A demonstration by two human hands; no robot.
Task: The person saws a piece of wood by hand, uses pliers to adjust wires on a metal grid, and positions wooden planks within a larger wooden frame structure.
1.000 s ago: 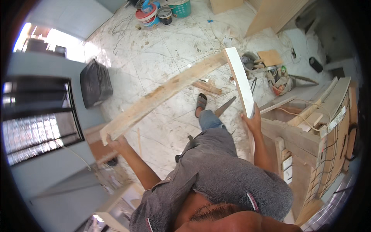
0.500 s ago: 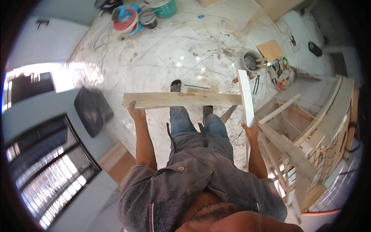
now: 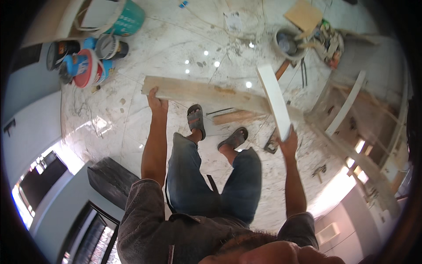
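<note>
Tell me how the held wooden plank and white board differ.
The plank is brownish and stained; the white board has a plain white face. The plank runs mostly sideways; the white board points mainly forward. The left hand holds the plank's left end; the right hand, the white board's near end. Both are long and narrow.

No lettering or number is legible. The teal bucket (image 3: 133,20) bears rows of small white marks around its side, too small and tilted to make out. On the red-rimmed pail (image 3: 89,70), the visible strip of wall shows a blue-and-white printed pattern, blurred. The black tub (image 3: 66,47) has an orange-brown patch near its top; whether it is a label cannot be told. Grey smudges cover the pale sheet (image 3: 233,21) on the floor, and whether they are print is unclear.
</note>
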